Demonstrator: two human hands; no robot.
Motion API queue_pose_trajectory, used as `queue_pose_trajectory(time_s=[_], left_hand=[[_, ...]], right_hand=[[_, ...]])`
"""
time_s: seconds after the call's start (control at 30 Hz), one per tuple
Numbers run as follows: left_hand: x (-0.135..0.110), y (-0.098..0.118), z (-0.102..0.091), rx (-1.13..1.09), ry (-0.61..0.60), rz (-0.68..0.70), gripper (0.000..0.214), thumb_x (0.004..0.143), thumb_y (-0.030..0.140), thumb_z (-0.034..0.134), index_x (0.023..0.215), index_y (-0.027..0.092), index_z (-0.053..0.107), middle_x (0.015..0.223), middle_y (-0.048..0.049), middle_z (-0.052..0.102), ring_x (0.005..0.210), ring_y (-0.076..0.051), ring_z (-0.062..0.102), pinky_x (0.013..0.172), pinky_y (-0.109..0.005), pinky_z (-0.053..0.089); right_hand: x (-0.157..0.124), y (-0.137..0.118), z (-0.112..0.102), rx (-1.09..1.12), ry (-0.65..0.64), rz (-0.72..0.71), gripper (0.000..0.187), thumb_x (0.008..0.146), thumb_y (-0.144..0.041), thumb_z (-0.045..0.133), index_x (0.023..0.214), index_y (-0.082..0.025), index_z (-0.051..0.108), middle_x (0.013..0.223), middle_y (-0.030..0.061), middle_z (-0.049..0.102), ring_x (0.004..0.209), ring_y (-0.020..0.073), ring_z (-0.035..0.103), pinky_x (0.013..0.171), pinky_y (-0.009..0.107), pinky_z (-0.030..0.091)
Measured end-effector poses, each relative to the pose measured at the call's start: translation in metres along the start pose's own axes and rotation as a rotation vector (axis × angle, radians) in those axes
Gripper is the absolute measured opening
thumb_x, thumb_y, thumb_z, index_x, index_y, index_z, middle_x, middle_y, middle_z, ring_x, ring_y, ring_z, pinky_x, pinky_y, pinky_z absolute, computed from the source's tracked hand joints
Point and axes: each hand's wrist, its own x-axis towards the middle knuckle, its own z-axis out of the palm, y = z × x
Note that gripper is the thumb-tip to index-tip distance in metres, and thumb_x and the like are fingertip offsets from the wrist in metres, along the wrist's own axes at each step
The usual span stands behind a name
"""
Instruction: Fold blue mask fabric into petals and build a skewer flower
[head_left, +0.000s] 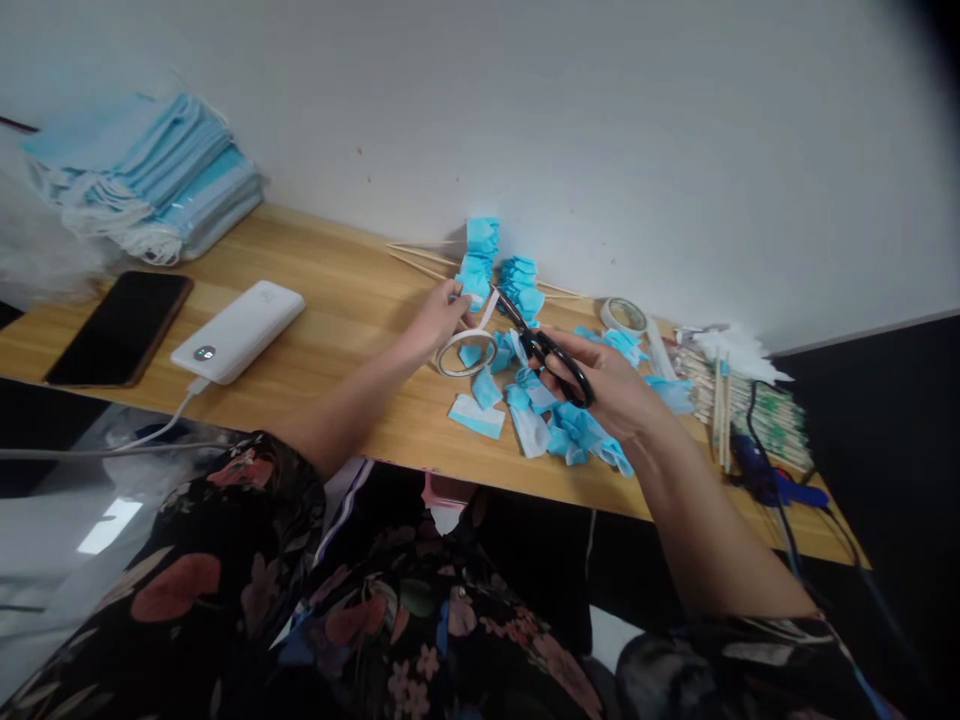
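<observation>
My right hand grips black-handled scissors, blades pointing up-left toward a strip of white tape. My left hand is closed in a pinch on the end of that white tape strip, which runs from a tape roll lying flat on the wooden table. Folded blue mask-fabric pieces lie scattered under and around both hands. Two taller pleated blue bundles stand by the wall just beyond my left hand.
A stack of blue face masks sits at the far left. A black phone and a white power bank with cable lie left of centre. At right are another tape roll, wooden sticks and a blue glue gun.
</observation>
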Motion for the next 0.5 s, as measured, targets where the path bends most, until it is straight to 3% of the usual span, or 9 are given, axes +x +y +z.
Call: queue_pose_trajectory(time_s=[0.2, 0.33, 0.5], left_hand=[[-0.016, 0.02, -0.005, 0.045, -0.2, -0.09, 0.018, 0.104, 0.02, 0.048, 0.086, 0.023, 0.046, 0.053, 0.0031, 0.062, 0.036, -0.015, 0.055, 0.043, -0.022, 0.034], [-0.021, 0.029, -0.006, -0.003, -0.136, -0.027, 0.02, 0.1, 0.018, 0.054, 0.082, 0.022, 0.048, 0.05, 0.0056, 0.053, 0.033, -0.008, 0.039, 0.041, -0.02, 0.022], [-0.016, 0.031, -0.006, -0.062, 0.052, 0.04, 0.018, 0.096, 0.013, 0.058, 0.08, 0.019, 0.052, 0.055, 0.0074, 0.044, 0.042, -0.006, 0.034, 0.045, -0.019, 0.02]], right_hand=[[-0.004, -0.001, 0.005, 0.061, 0.001, -0.017, 0.068, 0.055, -0.066, 0.099, 0.097, -0.019, 0.074, 0.081, 0.0, 0.065, 0.056, 0.0072, 0.049, 0.048, 0.023, 0.035], [-0.008, 0.005, 0.008, 0.121, -0.09, -0.045, 0.07, 0.064, -0.073, 0.092, 0.108, -0.022, 0.072, 0.075, -0.0049, 0.053, 0.057, 0.0077, 0.046, 0.051, 0.023, 0.041], [-0.008, 0.02, 0.013, 0.216, -0.255, -0.137, 0.078, 0.077, -0.092, 0.064, 0.123, -0.029, 0.071, 0.081, -0.0022, 0.05, 0.066, 0.0141, 0.048, 0.074, 0.034, 0.058]])
